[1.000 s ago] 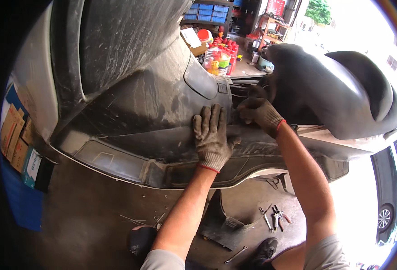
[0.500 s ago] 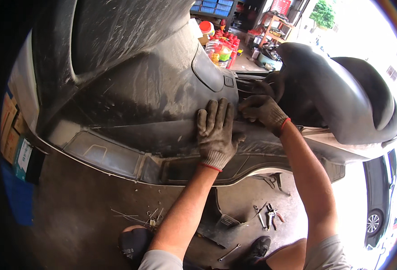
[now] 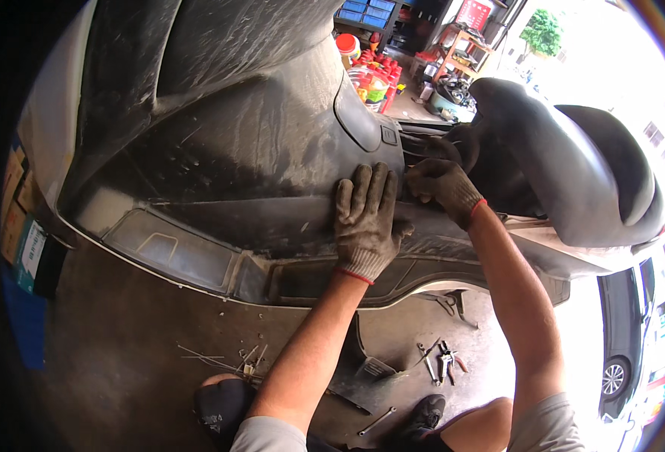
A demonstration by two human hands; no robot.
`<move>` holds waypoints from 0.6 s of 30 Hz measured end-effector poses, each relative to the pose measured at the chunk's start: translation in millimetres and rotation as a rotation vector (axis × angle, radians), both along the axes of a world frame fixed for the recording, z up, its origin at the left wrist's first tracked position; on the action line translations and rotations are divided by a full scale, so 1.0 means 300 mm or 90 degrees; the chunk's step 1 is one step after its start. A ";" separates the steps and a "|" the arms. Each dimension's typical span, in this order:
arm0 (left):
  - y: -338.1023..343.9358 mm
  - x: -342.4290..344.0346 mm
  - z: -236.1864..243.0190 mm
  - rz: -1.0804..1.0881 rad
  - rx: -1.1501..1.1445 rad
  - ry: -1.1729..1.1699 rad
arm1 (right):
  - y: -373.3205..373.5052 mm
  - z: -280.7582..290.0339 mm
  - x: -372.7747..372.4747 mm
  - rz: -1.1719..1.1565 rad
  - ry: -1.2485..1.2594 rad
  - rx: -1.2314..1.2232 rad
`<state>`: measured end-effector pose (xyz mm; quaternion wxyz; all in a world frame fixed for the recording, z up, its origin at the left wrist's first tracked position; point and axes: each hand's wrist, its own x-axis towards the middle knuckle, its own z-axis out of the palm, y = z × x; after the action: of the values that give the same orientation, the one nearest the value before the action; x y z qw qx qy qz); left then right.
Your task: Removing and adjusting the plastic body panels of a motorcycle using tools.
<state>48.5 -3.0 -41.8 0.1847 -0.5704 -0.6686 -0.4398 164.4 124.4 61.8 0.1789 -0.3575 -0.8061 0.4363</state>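
Note:
A scooter's dark, dusty plastic body panel [image 3: 261, 143] stretches in front of me. My left hand [image 3: 366, 215], in a dirty knitted work glove, lies flat on it with fingers spread. To its right, at the panel's rear edge, is my right hand [image 3: 442, 184], gloved the same way. Its fingers are curled and pinched together by the edge; whatever lies between them is hidden. Just beyond it, dark cables or hoses [image 3: 430, 145] run into the open space under the black seat [image 3: 551, 158], which appears raised. An oval cover [image 3: 356, 122] sits on the panel above my left hand.
The scooter's footboard [image 3: 167, 245] runs along the near side. On the floor lie pliers [image 3: 447, 364], a wrench [image 3: 378, 421] and thin ties or wires [image 3: 251, 361]. Red-capped bottles [image 3: 378, 83] and a cluttered shelf [image 3: 464, 49] stand behind. Boxes [image 3: 24, 233] are stacked left; a car [image 3: 622, 339] is outside right.
The view has shifted slightly, so the scooter's front sits a little further right in the picture. Both hands keep nearly the same places and poses on the panel.

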 end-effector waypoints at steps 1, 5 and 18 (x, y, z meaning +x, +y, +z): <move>-0.001 0.001 0.000 0.000 0.001 -0.001 | -0.001 0.002 0.000 -0.009 -0.008 0.000; 0.000 0.003 -0.002 0.008 -0.004 0.003 | 0.013 -0.009 0.011 0.013 0.017 -0.013; -0.014 -0.003 -0.003 -0.006 0.009 -0.004 | 0.004 -0.049 -0.012 -0.033 -0.011 0.059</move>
<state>47.6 -7.1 -42.8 0.1848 -0.5710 -0.6633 -0.4470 160.8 125.6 47.0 0.1995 -0.3732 -0.8176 0.3905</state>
